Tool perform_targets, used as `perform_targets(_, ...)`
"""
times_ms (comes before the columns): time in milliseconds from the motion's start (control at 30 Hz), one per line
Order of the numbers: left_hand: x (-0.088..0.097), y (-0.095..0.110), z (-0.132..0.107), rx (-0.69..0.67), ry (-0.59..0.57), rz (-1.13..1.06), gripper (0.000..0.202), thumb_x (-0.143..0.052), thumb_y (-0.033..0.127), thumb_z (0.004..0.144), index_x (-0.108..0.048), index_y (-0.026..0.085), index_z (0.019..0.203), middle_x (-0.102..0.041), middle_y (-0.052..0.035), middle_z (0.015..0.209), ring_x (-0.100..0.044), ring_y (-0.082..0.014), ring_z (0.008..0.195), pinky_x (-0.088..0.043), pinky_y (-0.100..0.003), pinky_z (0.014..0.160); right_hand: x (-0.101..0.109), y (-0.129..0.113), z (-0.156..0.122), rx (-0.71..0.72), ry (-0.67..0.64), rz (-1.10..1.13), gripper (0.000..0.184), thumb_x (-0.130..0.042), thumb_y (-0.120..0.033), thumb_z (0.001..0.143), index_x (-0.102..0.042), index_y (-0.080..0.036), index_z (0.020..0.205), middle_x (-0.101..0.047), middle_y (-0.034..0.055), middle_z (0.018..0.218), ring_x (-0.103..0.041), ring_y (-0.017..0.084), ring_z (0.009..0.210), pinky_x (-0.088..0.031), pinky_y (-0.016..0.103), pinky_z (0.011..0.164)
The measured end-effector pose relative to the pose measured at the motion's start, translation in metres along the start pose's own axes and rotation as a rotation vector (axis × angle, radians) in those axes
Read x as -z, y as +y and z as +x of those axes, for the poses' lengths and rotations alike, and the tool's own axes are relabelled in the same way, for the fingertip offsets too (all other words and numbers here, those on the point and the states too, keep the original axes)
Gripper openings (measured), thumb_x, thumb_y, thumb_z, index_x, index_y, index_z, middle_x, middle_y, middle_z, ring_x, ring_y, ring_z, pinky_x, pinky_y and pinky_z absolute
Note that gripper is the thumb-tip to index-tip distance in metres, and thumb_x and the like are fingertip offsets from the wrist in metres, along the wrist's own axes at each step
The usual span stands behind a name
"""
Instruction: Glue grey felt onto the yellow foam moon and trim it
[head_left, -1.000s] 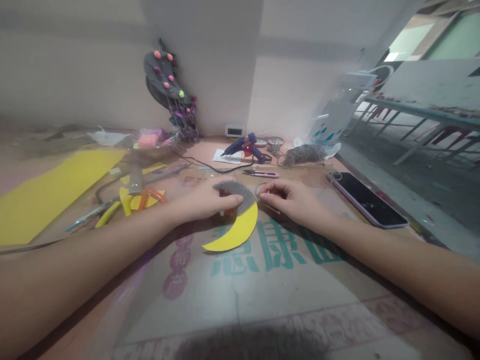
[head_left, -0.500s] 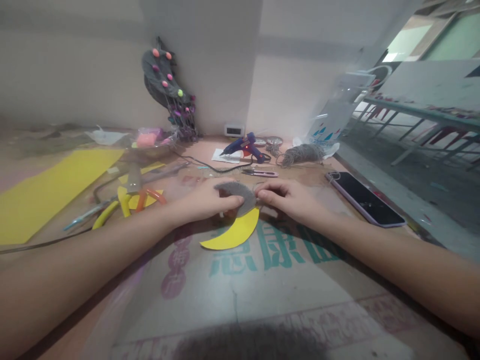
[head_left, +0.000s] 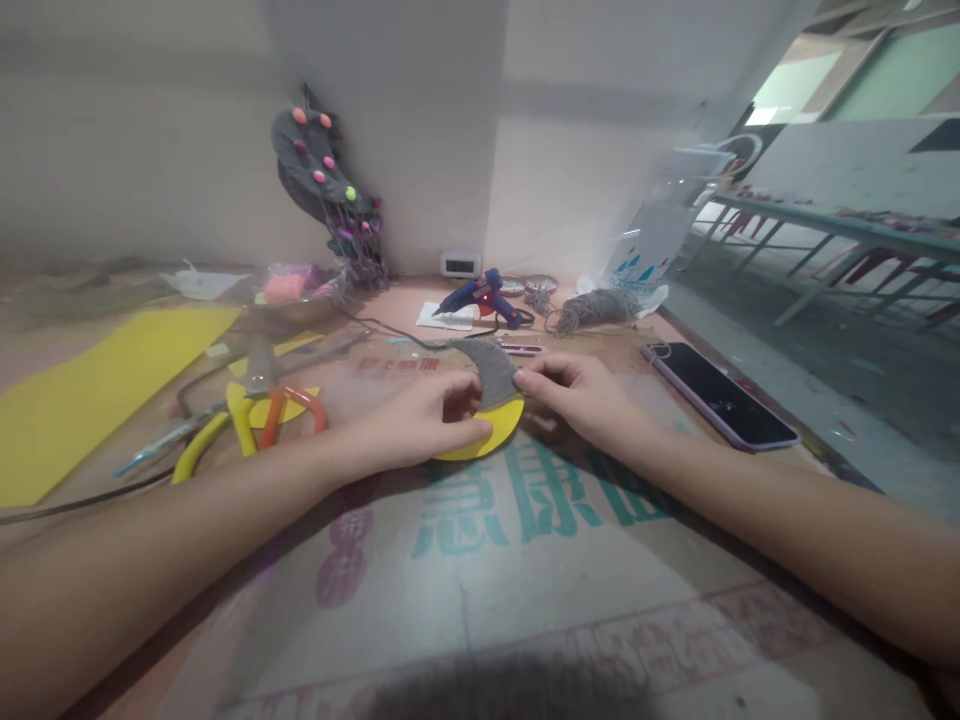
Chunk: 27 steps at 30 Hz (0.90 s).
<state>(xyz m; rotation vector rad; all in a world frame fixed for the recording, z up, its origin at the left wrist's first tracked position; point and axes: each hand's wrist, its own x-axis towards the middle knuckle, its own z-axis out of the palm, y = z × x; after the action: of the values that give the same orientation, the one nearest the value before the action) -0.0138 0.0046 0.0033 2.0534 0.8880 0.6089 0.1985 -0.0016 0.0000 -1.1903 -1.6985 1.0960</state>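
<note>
A yellow crescent (head_left: 501, 428), partly wrapped in grey cord, sits in the middle of the table on a printed cardboard sheet (head_left: 525, 580). My left hand (head_left: 420, 420) curls over the crescent's lower yellow part, fingers closed on it. My right hand (head_left: 581, 395) pinches the grey wrapped end (head_left: 491, 368) from the right side. Both forearms reach in from the bottom corners.
A blue glue gun (head_left: 480, 295) lies at the back with a bundle of grey cord (head_left: 592, 310) beside it. A phone (head_left: 720, 395) lies to the right. Yellow sheets (head_left: 90, 385), pliers (head_left: 255, 415) and a grey decorated hanging (head_left: 322, 175) are on the left.
The crescent has turned and lifted, so its grey end now points up and back and less yellow shows. My left hand shifted to its lower edge; my right hand moved in to pinch the grey end.
</note>
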Motion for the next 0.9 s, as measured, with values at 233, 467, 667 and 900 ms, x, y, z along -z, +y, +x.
perform_targets(233,0.006,-0.01,0.005,0.035,-0.106,-0.178,0.023,-0.056,0.031,0.082,-0.058,0.018,0.101,-0.064,-0.0036,0.101,-0.06,-0.0181,0.092,-0.046,-0.028,0.078,0.014,-0.003,0.005,0.052,0.007,-0.172,0.029,-0.062,-0.047,0.078,-0.062,-0.017,0.077,-0.052,-0.0026,0.06,-0.043,0.009,0.051,-0.033,0.023,0.049)
perform_targets(467,0.011,-0.011,0.006,0.061,-0.116,-0.077,0.027,-0.057,0.034,0.081,-0.059,0.016,0.101,-0.065,-0.0046,0.101,-0.061,-0.0194,0.088,-0.046,-0.028,0.073,0.019,0.0,0.01,0.086,0.06,-0.327,0.024,-0.066,-0.04,0.074,-0.064,-0.017,0.076,-0.05,-0.0027,0.059,-0.04,0.01,0.053,-0.028,0.024,0.05)
perform_targets(667,0.011,-0.008,0.005,0.061,-0.136,-0.071,0.026,-0.057,0.032,0.082,-0.061,0.017,0.103,-0.067,-0.0036,0.097,-0.062,-0.0182,0.086,-0.046,-0.026,0.069,0.013,-0.002,0.007,0.033,0.084,-0.233,0.021,-0.064,-0.038,0.077,-0.061,-0.018,0.076,-0.044,-0.0062,0.052,-0.036,0.008,0.047,-0.026,0.023,0.046)
perform_targets(900,0.013,-0.005,0.004,0.043,-0.145,-0.042,0.024,-0.056,0.031,0.084,-0.062,0.018,0.103,-0.067,-0.0023,0.097,-0.061,-0.0166,0.085,-0.045,-0.024,0.067,0.012,-0.006,0.006,0.086,0.161,-0.261,0.018,-0.063,-0.034,0.078,-0.061,-0.017,0.074,-0.048,-0.0054,0.054,-0.037,0.008,0.048,-0.028,0.023,0.047)
